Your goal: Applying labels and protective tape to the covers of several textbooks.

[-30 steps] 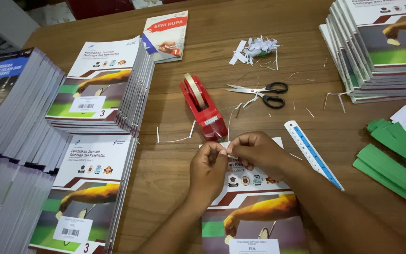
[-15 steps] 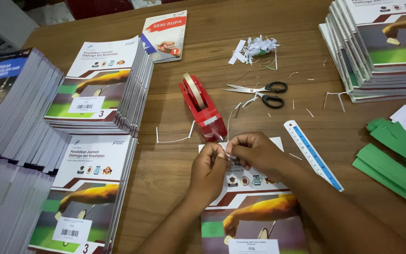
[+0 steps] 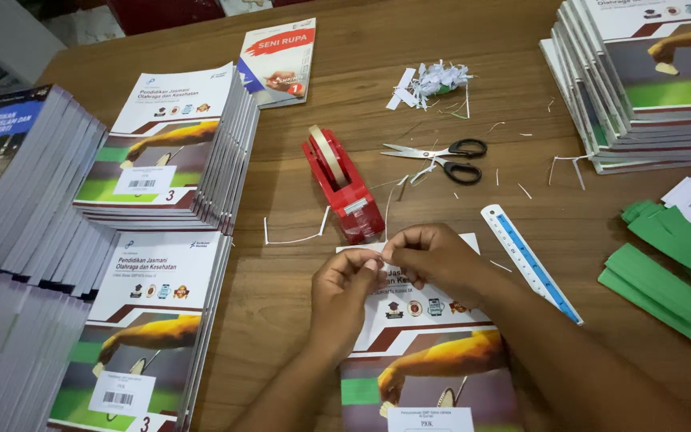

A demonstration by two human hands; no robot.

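Surface (image 3: 473, 48) carries your book (image 3: 429, 352), long axis running away from you, top edge toward the red tape dispenser (image 3: 344, 186). Your left hand (image 3: 345, 292) and right hand (image 3: 433, 256) pinch a small tape piece (image 3: 379, 254) at that edge.

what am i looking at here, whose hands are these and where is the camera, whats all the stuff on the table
No machine here: these are a person's two bare hands, filmed by one camera worn on their head, looking down at a wooden table. The left hand and right hand meet over a textbook lying in front of them, pinching something small and pale between the fingertips; it is too small to say exactly what. Just beyond stand a red tape dispenser, black-handled scissors and a clear ruler with blue markings. Stacks of similar books sit on both sides, green paper strips lie at the right, and white paper scraps lie further back.
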